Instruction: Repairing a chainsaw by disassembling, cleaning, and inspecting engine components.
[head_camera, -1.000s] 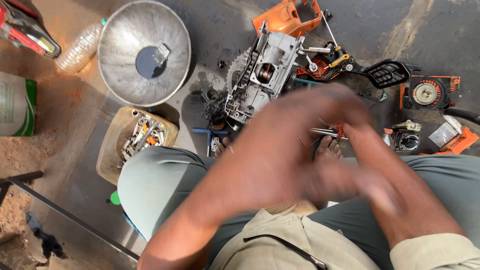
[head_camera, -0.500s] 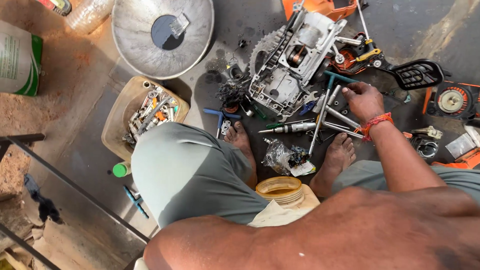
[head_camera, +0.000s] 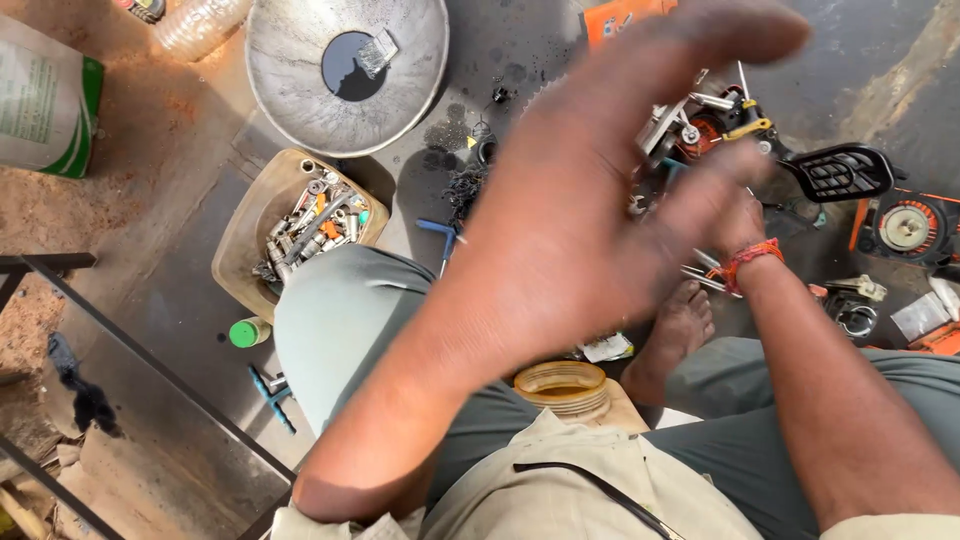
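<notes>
My left hand (head_camera: 600, 200) is raised close to the camera, blurred, with its fingers apart and nothing in it. It covers most of a dismantled engine (head_camera: 700, 125) lying on the dark ground. My right hand (head_camera: 742, 215), with an orange thread around the wrist, reaches down toward long metal tools (head_camera: 703, 275) beside my bare foot (head_camera: 680, 325). The left hand hides its fingers, so I cannot see whether it holds anything.
A metal bowl (head_camera: 300, 90) with dark liquid stands at the top. A wooden tray (head_camera: 245, 235) holds several sockets and bits. A black handle (head_camera: 835, 172), an orange starter cover (head_camera: 905, 228), a yellowish jar (head_camera: 560, 385), a green cap (head_camera: 243, 332) and a blue T-handle tool (head_camera: 440, 232) lie around.
My left hand has swung up in front of the camera and now hides the engine. My right hand stays down by the metal tools.
</notes>
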